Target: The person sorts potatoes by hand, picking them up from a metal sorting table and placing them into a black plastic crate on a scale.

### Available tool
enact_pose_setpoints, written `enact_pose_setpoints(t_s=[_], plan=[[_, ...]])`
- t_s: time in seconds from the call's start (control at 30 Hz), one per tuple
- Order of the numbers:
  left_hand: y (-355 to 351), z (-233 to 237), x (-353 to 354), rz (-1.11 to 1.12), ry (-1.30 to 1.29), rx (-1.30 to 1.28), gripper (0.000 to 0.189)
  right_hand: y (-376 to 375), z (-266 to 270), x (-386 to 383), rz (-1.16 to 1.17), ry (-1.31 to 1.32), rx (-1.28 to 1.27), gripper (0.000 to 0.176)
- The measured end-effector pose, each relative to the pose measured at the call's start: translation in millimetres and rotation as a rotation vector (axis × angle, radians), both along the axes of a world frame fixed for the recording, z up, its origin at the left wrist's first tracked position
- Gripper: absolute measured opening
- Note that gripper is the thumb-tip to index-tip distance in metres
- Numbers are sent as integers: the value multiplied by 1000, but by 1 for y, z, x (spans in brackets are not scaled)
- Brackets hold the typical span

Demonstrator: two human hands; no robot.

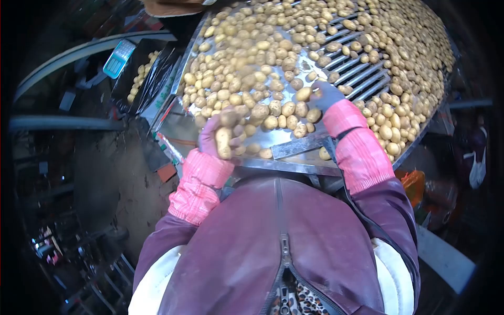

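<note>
Many potatoes (396, 118) lie over a metal sorting table (299, 167) in the head view. At the table's near left, my left hand (220, 134), in a purple glove, is closed around an oblong potato (223, 143). My right hand (326, 95), also gloved, reaches over the middle of the table beside the metal bars. Its fingertips are at a yellowish potato (303, 94), and the fingers are partly hidden by the back of the hand. Whether it grips that potato is unclear. A flat metal strip (298, 146) lies just below the right hand.
Metal bars (362, 79) form a grate right of centre. A box of potatoes (142, 79) and a blue-framed keypad device (119, 59) are at the upper left. An orange bag (413, 186) is at the right. Part of a brown sleeve or cloth (176, 7) shows at the top.
</note>
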State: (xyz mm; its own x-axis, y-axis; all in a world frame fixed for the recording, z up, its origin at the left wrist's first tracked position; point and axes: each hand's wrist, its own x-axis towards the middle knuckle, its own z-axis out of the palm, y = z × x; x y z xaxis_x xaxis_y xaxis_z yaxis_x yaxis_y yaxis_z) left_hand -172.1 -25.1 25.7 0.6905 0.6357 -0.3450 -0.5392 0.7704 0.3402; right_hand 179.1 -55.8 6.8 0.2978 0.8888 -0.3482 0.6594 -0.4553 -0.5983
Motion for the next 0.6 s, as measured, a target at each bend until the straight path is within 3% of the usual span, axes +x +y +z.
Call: enact_pose_setpoints(t_s=[0.03, 0.07, 0.1, 0.13, 0.2, 0.23, 0.37, 0.43, 0.47, 0.5, 0.57, 0.6], plan=[[-5, 2, 4, -17, 4, -9, 47, -1, 0, 2, -161, 343, 22, 29], [-7, -8, 9, -19, 18, -38, 47, -5, -43, 16, -172, 644, 321, 27], [-23, 20, 29, 90, 352, 57, 43, -19, 15, -21, -293, 787, 381, 30], [-22, 19, 32, 35, 270, 65, 43, -36, 35, -28, -311, 892, 260, 30], [-28, 21, 49, -10, 253, 180, 42, -63, 24, -44, -150, 1100, 368, 39], [-36, 28, 67, 13, 321, 288, 41, -77, 26, -58, -111, 966, 432, 44], [-70, 53, 121, -41, 400, 547, 40, -128, 47, -78, -300, 1522, 142, 52], [-91, 29, 147, -57, 423, 792, 42, -148, 47, -76, -427, 1705, 150, 57], [-94, 10, 158, 124, 601, 1419, 42, -158, 48, -74, -478, 1746, 228, 60], [-95, 41, 165, 119, 543, 1766, 40, -167, 48, -72, -534, 1784, 308, 62], [-116, 28, 183, 157, 444, 1837, 35, -192, 28, -53, -489, 2120, 291, 62], [-123, 30, 186, 138, 380, 1830, 34, -206, 27, -48, -558, 2054, 303, 61]])
